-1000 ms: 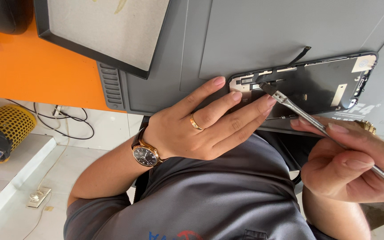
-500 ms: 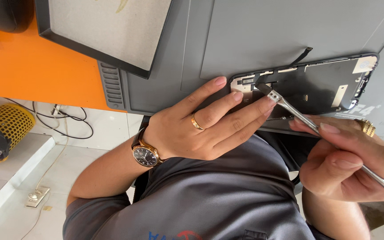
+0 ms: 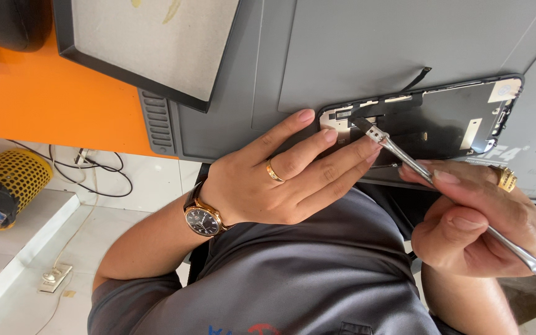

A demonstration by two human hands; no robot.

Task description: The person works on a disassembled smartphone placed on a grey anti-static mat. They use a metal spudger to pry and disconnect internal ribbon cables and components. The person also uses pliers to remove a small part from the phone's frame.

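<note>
A dark phone display panel (image 3: 451,118) lies back side up on a grey work mat (image 3: 373,43). My left hand (image 3: 268,180), with a gold ring and a wristwatch, rests flat, its fingertips pressing on the panel's left end. My right hand (image 3: 479,226), also wearing a gold ring, grips a thin metal pry tool (image 3: 398,152). The tool's flat tip touches the small parts at the panel's left end, just beyond my left fingertips. My grey shirt fills the bottom of the view.
A black-framed pale board (image 3: 150,37) overlaps the mat's left part on the orange table (image 3: 38,105). A black object (image 3: 7,22) sits at the top left. Below the table edge are a yellow mesh basket (image 3: 17,177), cables and a floor socket (image 3: 51,277).
The tool's tip has slid a little to the left along the panel's end. My left hand has stayed in place on the panel.
</note>
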